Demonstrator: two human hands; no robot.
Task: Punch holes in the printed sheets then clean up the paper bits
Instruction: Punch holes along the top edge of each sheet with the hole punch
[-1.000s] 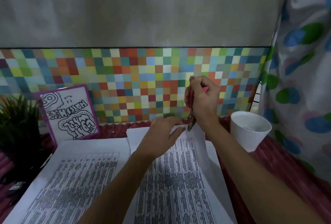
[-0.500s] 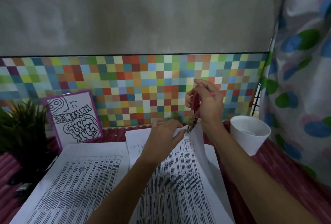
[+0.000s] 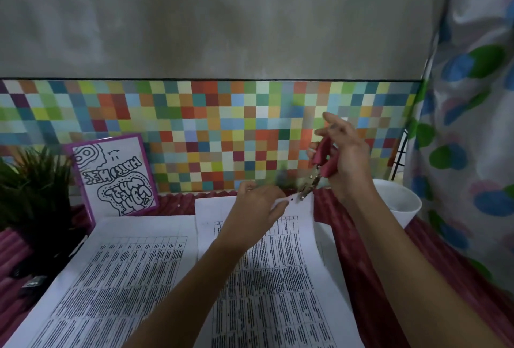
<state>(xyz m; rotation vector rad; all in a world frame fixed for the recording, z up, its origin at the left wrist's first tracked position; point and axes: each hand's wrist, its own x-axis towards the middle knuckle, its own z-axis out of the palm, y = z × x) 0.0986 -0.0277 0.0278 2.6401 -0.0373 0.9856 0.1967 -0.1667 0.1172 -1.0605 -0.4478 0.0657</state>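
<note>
**Printed sheet** (image 3: 278,278): left of the white cup (image 3: 400,206), top edge lifted, one dark hole near that edge

**Second sheet** (image 3: 116,278): further left of the cup, flat

**Left hand** (image 3: 256,206): left of the cup, pinching the lifted edge

**Right hand** (image 3: 347,158): above and just left of the cup, holding the pink-handled hole punch (image 3: 314,178), upper fingers splayed loose. The punch nose is at the sheet corner nearest the cup

**Risks, as judged:**
- Loose hold lets the punch twist, so the hole lands crooked or tears the margin
- Sheet slips from the pinch, so spacing goes uneven
- Bits miss the cup and lodge in the ribbed red table cover (image 3: 445,264)
</note>
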